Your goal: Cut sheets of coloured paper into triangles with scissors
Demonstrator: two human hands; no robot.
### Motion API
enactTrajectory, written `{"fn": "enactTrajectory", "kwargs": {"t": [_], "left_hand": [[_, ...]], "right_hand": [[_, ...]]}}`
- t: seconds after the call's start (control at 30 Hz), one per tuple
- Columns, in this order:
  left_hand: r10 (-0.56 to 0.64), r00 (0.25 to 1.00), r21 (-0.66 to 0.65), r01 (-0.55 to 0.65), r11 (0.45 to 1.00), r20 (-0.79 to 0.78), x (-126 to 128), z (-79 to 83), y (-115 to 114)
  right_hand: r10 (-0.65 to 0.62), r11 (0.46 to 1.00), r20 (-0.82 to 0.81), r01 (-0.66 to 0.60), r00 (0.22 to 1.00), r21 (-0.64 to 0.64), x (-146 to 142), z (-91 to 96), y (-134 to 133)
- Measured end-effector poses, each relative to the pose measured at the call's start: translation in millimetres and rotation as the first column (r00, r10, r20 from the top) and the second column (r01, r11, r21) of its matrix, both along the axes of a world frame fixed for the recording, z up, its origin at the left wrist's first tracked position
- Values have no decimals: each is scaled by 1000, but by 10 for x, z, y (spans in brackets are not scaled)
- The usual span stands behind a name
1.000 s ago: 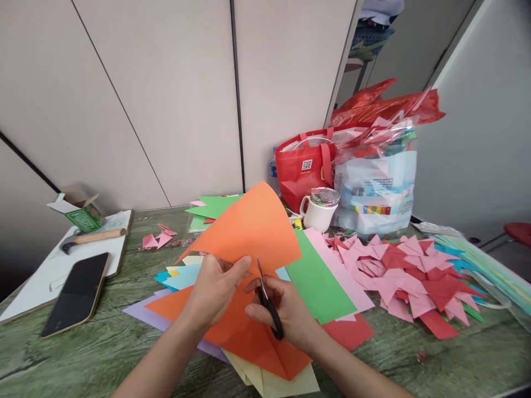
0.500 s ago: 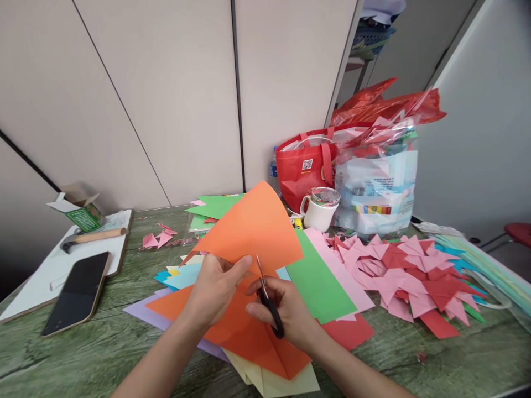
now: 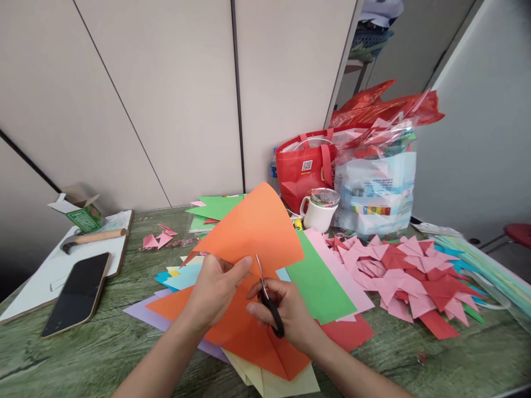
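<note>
Here — left hand [image 3: 216,290] tight on smooth, curved orange paper [image 3: 259,229] — right hand [image 3: 292,312] closed round black-handled metal scissors [image 3: 272,310].

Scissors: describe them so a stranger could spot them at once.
On the green wood-grain table, find the pile of coloured paper in the middle. Over it, the right hand holds the scissors. Their black handle and slim metal blade set them apart from the paper.
</note>
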State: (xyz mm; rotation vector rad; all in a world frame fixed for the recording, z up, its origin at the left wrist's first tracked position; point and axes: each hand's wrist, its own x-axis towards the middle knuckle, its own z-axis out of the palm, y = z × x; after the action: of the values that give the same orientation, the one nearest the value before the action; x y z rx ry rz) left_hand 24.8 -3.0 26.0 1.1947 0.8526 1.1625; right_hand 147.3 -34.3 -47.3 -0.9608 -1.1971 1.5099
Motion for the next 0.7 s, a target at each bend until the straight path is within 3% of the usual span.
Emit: {"fn": "enactTrajectory", "kwargs": {"t": [0.2, 0.3, 0.47, 0.7], "left_hand": [[9, 987, 4, -9, 1000, 163, -103, 59, 77], [58, 993, 11, -60, 998, 104, -169, 101, 126], [36, 996, 45, -32, 998, -81, -233, 90, 161], [20, 992, 81, -10, 997, -124, -248, -8, 159]], "right_hand": [[2, 1000, 1, -2, 1000, 17, -3, -1, 5], [9, 1000, -1, -9, 1000, 16, -5, -14, 9], [31, 1000, -13, -31, 999, 4, 3, -33, 15], [23, 1000, 12, -23, 1000, 2, 30, -16, 16]]}}
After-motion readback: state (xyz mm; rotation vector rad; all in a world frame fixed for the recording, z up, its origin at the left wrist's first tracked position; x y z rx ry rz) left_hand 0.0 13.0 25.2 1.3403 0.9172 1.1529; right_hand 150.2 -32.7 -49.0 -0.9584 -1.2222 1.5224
